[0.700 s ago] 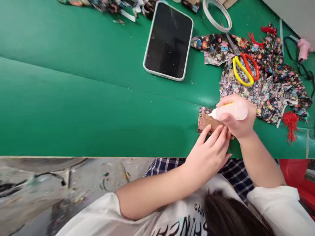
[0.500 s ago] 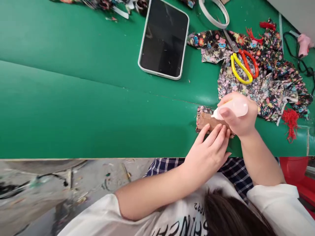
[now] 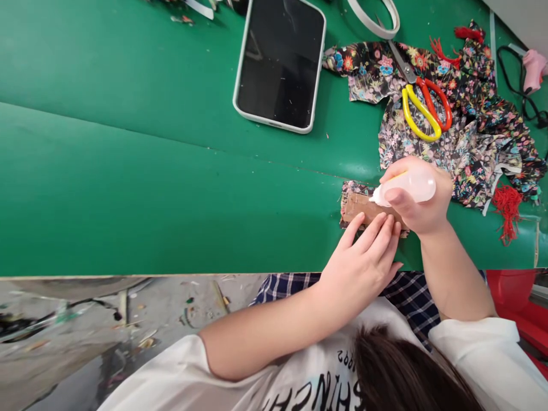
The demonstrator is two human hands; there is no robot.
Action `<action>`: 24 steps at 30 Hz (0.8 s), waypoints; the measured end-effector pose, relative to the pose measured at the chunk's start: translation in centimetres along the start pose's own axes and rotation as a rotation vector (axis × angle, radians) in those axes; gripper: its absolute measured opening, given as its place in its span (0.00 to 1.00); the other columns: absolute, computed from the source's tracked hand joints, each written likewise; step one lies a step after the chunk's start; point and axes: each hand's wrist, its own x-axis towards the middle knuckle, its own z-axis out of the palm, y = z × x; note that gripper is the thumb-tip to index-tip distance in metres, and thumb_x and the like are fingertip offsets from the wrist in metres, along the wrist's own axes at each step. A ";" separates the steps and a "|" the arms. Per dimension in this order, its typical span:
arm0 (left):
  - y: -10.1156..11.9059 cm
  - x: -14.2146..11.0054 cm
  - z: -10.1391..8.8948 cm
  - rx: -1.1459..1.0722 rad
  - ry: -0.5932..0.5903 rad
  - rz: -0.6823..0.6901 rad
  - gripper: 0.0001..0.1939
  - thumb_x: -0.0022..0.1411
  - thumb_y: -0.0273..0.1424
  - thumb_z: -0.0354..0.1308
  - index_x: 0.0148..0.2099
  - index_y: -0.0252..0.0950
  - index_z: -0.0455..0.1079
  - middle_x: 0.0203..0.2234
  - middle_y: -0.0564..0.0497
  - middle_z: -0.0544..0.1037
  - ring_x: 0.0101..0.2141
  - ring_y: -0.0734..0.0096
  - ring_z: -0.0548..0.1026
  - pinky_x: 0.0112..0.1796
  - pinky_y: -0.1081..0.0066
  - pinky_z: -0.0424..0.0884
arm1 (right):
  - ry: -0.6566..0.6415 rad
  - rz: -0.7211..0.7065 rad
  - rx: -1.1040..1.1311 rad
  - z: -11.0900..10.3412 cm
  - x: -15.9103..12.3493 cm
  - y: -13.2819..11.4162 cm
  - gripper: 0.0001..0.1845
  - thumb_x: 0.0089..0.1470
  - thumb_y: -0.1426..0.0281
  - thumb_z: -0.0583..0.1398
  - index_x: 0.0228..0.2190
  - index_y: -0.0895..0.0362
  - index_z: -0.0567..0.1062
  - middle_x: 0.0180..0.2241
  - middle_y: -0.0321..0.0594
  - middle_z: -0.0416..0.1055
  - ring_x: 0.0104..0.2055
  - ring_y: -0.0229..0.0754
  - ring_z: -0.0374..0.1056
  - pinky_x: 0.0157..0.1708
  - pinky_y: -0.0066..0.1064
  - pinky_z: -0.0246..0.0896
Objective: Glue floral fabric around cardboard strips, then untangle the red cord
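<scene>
A small brown rectangle [image 3: 355,207], like cardboard, lies on a slightly larger piece of dark floral fabric [image 3: 349,187] near the table's front edge. The fingertips of my left hand [image 3: 363,260] rest spread on its near long edge, pressing it flat. My right hand [image 3: 432,211] is wrapped round a whitish squeeze bottle [image 3: 417,184], tilted so that its white nozzle points down-left. The nozzle tip is at the brown piece's upper edge; I cannot tell whether it touches. Both hands cover the right part of the piece.
Behind my right hand lie floral fabric pieces [image 3: 406,142] with red tassels [image 3: 507,205]. Scissors [image 3: 422,108] with yellow and red handles rest on them. A roll of white tape [image 3: 396,23], a tablet-like device [image 3: 280,63] and a pink object [image 3: 534,69] with a black cord lie farther back.
The bottle in my right hand has shifted very slightly to the right along the brown piece. My left hand stays in place. The view has tilted a little, so the background sits higher.
</scene>
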 end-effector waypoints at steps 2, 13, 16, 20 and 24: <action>0.0 0.0 0.0 -0.001 0.000 0.001 0.23 0.64 0.38 0.52 0.54 0.27 0.68 0.51 0.43 0.75 0.51 0.58 0.71 0.53 0.56 0.65 | 0.006 -0.012 -0.015 -0.1 0.0 0.0 0.19 0.54 0.54 0.56 0.21 0.54 0.68 0.18 0.31 0.69 0.20 0.32 0.63 0.20 0.27 0.58; 0.1 0.0 -0.1 0.001 0.005 -0.010 0.22 0.65 0.37 0.51 0.54 0.28 0.68 0.51 0.43 0.75 0.51 0.59 0.71 0.54 0.57 0.64 | 0.004 -0.005 -0.069 -0.4 -0.2 0.3 0.20 0.56 0.54 0.54 0.20 0.54 0.67 0.17 0.32 0.67 0.18 0.32 0.62 0.20 0.28 0.58; 0.1 0.1 -0.1 0.002 0.005 -0.010 0.22 0.65 0.37 0.51 0.54 0.28 0.68 0.51 0.43 0.74 0.51 0.59 0.71 0.54 0.57 0.64 | -0.010 0.000 -0.103 -0.5 -0.3 0.3 0.21 0.56 0.54 0.53 0.20 0.54 0.67 0.17 0.32 0.67 0.19 0.32 0.62 0.21 0.29 0.59; 0.1 0.0 -0.1 -0.004 0.004 -0.008 0.22 0.65 0.37 0.51 0.55 0.27 0.68 0.51 0.42 0.74 0.51 0.59 0.71 0.54 0.56 0.63 | -0.033 -0.016 -0.130 -0.7 -0.3 0.5 0.19 0.57 0.55 0.53 0.21 0.53 0.68 0.18 0.32 0.68 0.20 0.33 0.63 0.23 0.30 0.61; 0.1 0.0 -0.1 -0.010 0.001 -0.009 0.22 0.64 0.37 0.52 0.55 0.27 0.68 0.51 0.41 0.74 0.51 0.58 0.71 0.55 0.56 0.63 | -0.035 -0.032 -0.120 -0.6 -0.5 0.7 0.18 0.57 0.56 0.54 0.22 0.52 0.69 0.19 0.33 0.68 0.21 0.34 0.63 0.23 0.30 0.61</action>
